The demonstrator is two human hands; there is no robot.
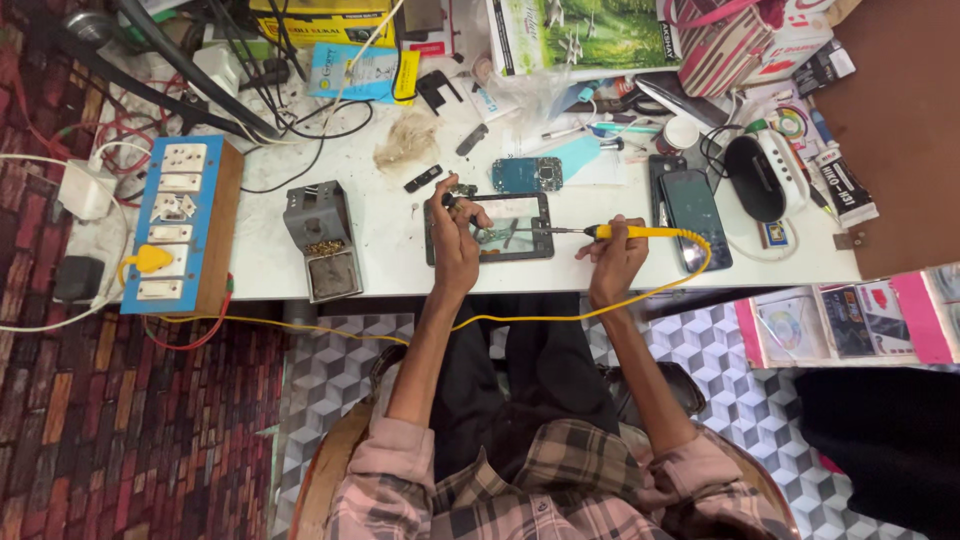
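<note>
1. The right hand (615,262) is clenched around the yellow handle of a soldering iron (620,232), and its metal tip reaches left into the opened phone (490,227).
2. The left hand (455,235) presses on the left part of the phone; whether it pinches something small, I cannot tell.
3. The phone lies near the front edge of the tabletop (390,250), between both hands.
4. Risk, in my judgement: the hot tip is near the left fingers, so a slip could burn them or damage the board.
5. The yellow cable (520,318) hangs over the front edge and could catch and pull the iron.
</note>
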